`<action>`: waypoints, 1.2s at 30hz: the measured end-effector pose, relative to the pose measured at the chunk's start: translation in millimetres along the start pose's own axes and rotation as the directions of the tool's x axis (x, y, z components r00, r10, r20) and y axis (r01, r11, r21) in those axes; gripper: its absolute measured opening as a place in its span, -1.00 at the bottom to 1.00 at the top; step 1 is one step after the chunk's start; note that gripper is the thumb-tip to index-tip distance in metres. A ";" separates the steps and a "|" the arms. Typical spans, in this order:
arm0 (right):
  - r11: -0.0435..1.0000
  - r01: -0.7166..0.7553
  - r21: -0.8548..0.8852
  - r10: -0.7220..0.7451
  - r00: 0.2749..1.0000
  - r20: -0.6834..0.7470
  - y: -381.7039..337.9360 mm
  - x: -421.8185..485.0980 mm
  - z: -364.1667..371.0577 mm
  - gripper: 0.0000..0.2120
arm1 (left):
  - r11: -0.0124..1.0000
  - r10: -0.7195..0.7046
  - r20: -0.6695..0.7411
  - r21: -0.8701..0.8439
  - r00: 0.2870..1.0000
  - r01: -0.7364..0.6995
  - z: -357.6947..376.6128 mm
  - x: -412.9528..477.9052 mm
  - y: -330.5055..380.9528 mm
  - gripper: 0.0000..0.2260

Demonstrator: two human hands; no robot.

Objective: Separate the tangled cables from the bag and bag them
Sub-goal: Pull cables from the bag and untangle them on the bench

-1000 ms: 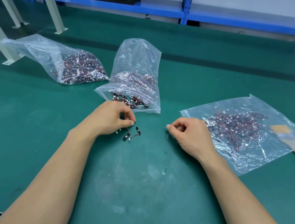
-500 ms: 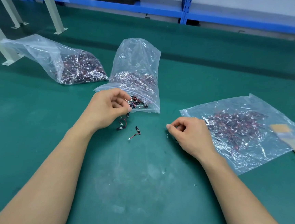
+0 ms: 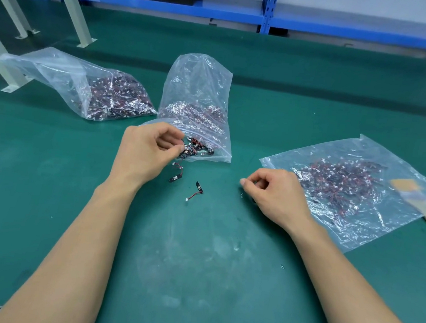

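fingers point(image 3: 172, 146) of the left hand point(image 3: 143, 155), now up at the middle bag point(image 3: 197, 90), pinch a dangling cable point(image 3: 177, 171), 1 freed cable point(image 3: 196, 192) left nearer; right hand point(image 3: 278, 195) curled, hold unclear.

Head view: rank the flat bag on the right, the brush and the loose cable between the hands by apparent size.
1. Flat bag, plainly the largest.
2. Brush, much smaller, though its handle runs out of frame.
3. Loose cable, by far the smallest.

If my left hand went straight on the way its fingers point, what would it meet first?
Most likely the cable tangle in the open mouth of the middle bag; the left hand points rightward at it, fingertips seemingly pinching its edge.
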State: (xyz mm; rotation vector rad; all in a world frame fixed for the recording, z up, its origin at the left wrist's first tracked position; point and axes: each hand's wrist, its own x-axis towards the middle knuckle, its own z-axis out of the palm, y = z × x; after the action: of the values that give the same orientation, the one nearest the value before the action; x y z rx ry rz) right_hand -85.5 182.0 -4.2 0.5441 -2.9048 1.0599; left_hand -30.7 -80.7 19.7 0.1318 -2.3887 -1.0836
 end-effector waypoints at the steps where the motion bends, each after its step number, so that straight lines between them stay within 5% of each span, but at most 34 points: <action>1: 1.000 -0.001 0.000 0.001 1.000 0.000 0.2 0.1 -0.2 -0.73 | 1.000 0.013 -0.005 -0.005 1.000 -0.013 0.1 0.1 0.0 -0.81; 16: 1.000 -0.007 -0.003 0.007 1.000 0.004 0.1 -0.7 -0.4 -0.75 | 0.992 0.078 -0.044 -0.093 0.996 -0.082 -1.4 -1.5 3.6 -0.78; 20: 1.000 -0.009 -0.003 0.009 1.000 0.007 0.3 -0.3 0.0 -0.75 | 0.974 0.126 0.151 -0.207 0.980 -0.093 7.5 -8.8 17.2 -0.78; 23: 1.000 -0.010 0.001 0.010 1.000 0.008 0.3 0.0 0.0 -0.77 | 0.974 0.207 0.338 -0.163 0.918 -0.159 17.9 -12.9 24.5 -0.78; 28: 1.000 -0.004 -0.005 0.004 1.000 0.009 0.1 -0.4 -0.2 -0.79 | 0.986 0.144 0.585 -0.156 0.798 -0.064 26.8 -17.5 29.0 -0.71; 36: 1.000 -0.003 -0.023 0.003 1.000 0.013 0.4 -1.4 -0.9 -0.78 | 0.992 0.049 0.487 0.075 0.872 -0.097 11.3 -7.8 15.1 -0.74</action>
State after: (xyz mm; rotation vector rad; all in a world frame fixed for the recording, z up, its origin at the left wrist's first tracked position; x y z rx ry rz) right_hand -84.4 183.3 -3.9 0.5474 -2.9258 1.0262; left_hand -27.7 -60.6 21.3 -0.2258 -2.8661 -1.0582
